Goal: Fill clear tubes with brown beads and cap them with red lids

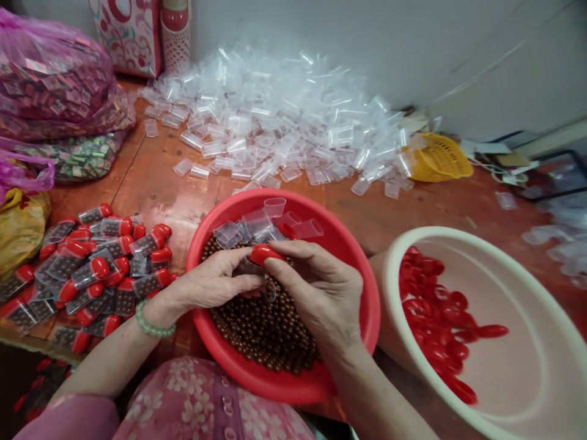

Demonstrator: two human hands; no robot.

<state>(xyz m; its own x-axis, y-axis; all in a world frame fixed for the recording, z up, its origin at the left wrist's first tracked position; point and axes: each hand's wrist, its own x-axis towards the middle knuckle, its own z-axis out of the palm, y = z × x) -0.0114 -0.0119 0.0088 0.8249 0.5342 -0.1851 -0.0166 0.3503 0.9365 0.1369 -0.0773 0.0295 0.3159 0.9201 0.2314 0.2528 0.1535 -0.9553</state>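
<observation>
Above the red basin [369,305], my two hands meet on one small clear container. My left hand [213,282] pinches the clear plastic container [246,266], which is mostly hidden by the fingers. With thumb and fingertips, my right hand [323,290] grips a red cap [264,253] at the container's end. Whether the cap is fully seated, I cannot tell. Shiny brown beads [270,342] fill the basin's lower part beneath my hands. Several empty clear containers [308,228] and a loose red cap [287,230] lie at its far side.
To the right, a cream tub [527,342] holds loose red caps [435,299]. Capped, bead-filled containers [112,263] are heaped at left. Empty clear containers [275,128] form a pile along the wall, beside a yellow basket [440,157]. Pink bags [55,79] stand at back left.
</observation>
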